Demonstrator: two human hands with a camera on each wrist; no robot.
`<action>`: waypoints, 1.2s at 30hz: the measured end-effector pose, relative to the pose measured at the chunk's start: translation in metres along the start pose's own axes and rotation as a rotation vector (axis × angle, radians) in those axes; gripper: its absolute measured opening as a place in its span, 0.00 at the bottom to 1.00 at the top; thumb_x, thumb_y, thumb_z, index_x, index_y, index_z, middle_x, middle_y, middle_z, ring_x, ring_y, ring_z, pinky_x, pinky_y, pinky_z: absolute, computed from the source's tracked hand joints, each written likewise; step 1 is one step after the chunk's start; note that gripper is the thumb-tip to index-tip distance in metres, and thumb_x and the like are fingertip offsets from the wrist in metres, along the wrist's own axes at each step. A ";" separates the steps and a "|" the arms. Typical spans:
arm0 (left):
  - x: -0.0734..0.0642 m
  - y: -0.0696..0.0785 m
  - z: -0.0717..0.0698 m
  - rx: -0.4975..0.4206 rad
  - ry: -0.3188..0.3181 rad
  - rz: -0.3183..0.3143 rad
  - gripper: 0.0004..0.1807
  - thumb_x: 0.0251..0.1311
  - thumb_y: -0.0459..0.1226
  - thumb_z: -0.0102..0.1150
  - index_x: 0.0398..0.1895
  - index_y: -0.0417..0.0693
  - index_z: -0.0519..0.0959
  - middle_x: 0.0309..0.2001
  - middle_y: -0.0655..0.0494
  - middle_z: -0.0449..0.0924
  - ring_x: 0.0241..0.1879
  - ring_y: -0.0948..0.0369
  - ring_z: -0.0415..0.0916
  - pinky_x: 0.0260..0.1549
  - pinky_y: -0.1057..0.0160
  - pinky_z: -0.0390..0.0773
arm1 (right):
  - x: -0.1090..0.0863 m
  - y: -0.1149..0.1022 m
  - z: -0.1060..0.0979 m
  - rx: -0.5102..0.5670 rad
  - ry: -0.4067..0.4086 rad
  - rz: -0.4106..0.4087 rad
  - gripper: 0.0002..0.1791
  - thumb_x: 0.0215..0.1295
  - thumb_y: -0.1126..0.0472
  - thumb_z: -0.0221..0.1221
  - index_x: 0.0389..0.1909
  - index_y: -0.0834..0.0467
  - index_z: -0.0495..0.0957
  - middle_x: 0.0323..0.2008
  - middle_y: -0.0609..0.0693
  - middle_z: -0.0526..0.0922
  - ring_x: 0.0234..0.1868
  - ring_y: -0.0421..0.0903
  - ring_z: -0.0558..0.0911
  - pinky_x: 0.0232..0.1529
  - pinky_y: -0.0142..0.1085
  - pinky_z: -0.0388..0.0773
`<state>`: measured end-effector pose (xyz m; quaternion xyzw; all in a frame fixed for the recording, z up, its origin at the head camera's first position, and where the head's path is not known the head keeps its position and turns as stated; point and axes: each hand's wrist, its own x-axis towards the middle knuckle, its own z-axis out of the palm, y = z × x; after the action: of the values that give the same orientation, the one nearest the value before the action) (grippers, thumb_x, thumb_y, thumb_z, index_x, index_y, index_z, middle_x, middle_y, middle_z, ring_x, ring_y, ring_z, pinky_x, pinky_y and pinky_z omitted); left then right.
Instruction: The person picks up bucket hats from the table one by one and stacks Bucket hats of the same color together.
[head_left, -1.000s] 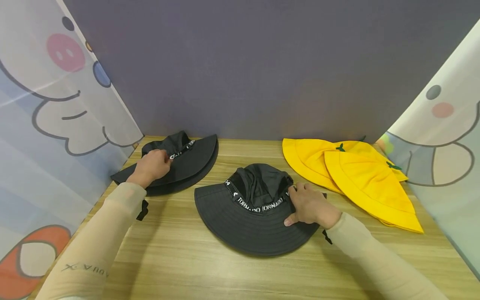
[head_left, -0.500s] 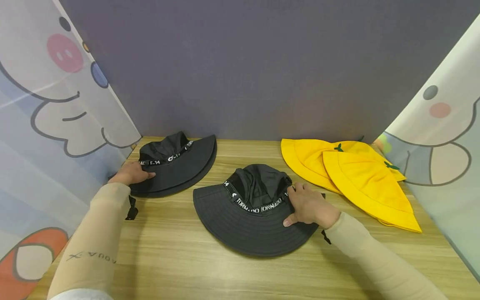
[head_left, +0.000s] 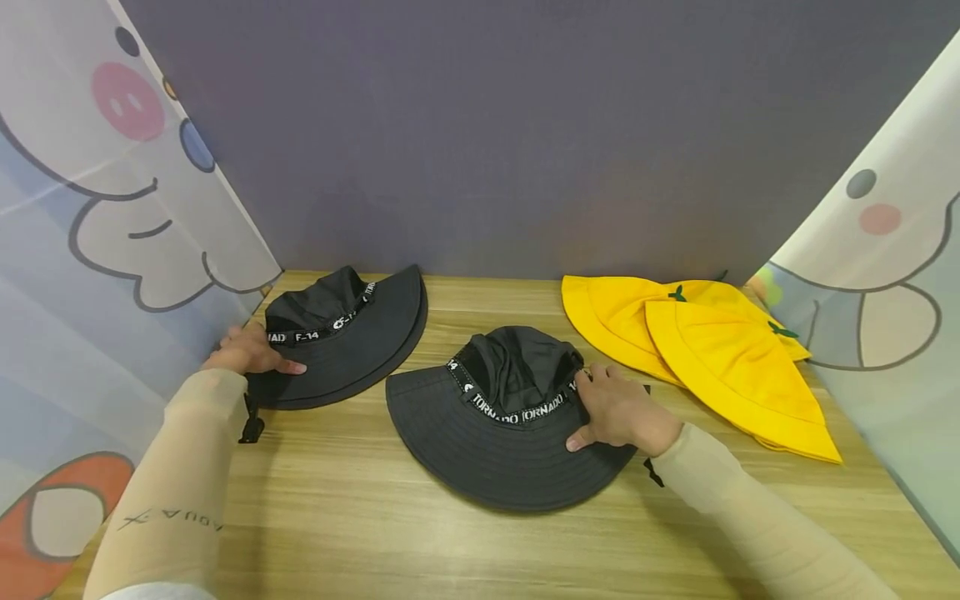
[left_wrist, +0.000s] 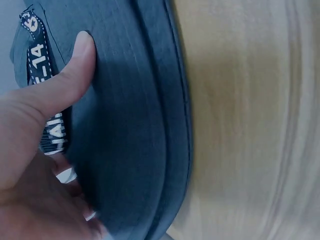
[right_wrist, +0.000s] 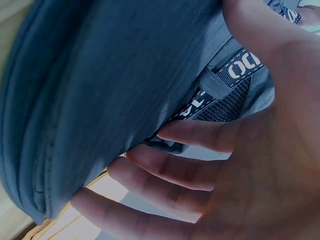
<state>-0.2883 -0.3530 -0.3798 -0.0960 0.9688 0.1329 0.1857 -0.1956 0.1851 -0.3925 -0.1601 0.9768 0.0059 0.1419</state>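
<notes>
Frame left: left hand (head_left: 249,350) pinches, partly hiding, a black cloth hat (head_left: 341,340); centre: right hand (head_left: 618,410) lies spread on another's stitched brim (head_left: 510,462).

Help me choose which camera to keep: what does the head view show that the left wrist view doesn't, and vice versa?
Only the head view: yellow hats, middle dark hat, right grip and cartoon panels.
Only the left wrist view: clear dashed white stitching along the left hat band.
Both: left grip, the layered dark hats it holds, F-14 lettering and wooden table.
</notes>
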 end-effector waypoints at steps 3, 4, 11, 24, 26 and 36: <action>-0.002 0.000 -0.002 -0.030 -0.016 -0.017 0.70 0.50 0.59 0.76 0.68 0.14 0.42 0.64 0.13 0.49 0.63 0.19 0.51 0.60 0.24 0.57 | 0.001 0.002 -0.001 0.003 -0.005 0.002 0.63 0.44 0.31 0.74 0.72 0.68 0.63 0.69 0.71 0.64 0.69 0.70 0.65 0.55 0.68 0.71; -0.002 0.001 -0.002 -0.039 -0.017 -0.012 0.69 0.51 0.58 0.76 0.68 0.14 0.42 0.65 0.14 0.50 0.64 0.20 0.52 0.61 0.25 0.57 | 0.001 0.002 -0.002 0.001 -0.008 0.003 0.63 0.45 0.30 0.74 0.72 0.69 0.63 0.69 0.71 0.64 0.69 0.70 0.65 0.55 0.68 0.71; 0.002 0.009 0.002 -0.079 0.024 0.075 0.59 0.52 0.46 0.79 0.63 0.09 0.48 0.62 0.14 0.56 0.65 0.26 0.59 0.65 0.36 0.63 | 0.001 0.005 -0.016 -0.014 -0.046 0.006 0.58 0.47 0.34 0.75 0.68 0.71 0.68 0.65 0.70 0.70 0.65 0.69 0.70 0.57 0.64 0.73; -0.007 0.019 0.008 0.054 0.106 0.094 0.51 0.53 0.49 0.78 0.61 0.25 0.53 0.64 0.18 0.58 0.58 0.23 0.61 0.56 0.30 0.58 | 0.026 -0.009 -0.088 -0.009 0.004 -0.041 0.21 0.65 0.41 0.67 0.32 0.56 0.80 0.32 0.51 0.79 0.33 0.50 0.80 0.34 0.48 0.78; -0.007 0.020 0.010 0.068 0.131 0.110 0.50 0.53 0.48 0.78 0.59 0.25 0.54 0.64 0.18 0.58 0.58 0.23 0.61 0.55 0.30 0.59 | 0.036 -0.016 -0.095 0.013 0.016 -0.056 0.20 0.67 0.42 0.65 0.31 0.55 0.78 0.30 0.50 0.77 0.31 0.49 0.78 0.33 0.46 0.77; -0.005 0.022 0.015 0.047 0.183 0.143 0.47 0.52 0.48 0.79 0.55 0.27 0.56 0.62 0.20 0.60 0.57 0.23 0.61 0.55 0.29 0.60 | 0.088 -0.054 -0.112 0.146 0.080 -0.138 0.32 0.70 0.43 0.62 0.62 0.64 0.76 0.61 0.60 0.79 0.59 0.58 0.79 0.57 0.51 0.76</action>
<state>-0.2834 -0.3272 -0.3867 -0.0342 0.9889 0.1139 0.0889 -0.2894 0.0996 -0.3073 -0.2164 0.9662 -0.0815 0.1140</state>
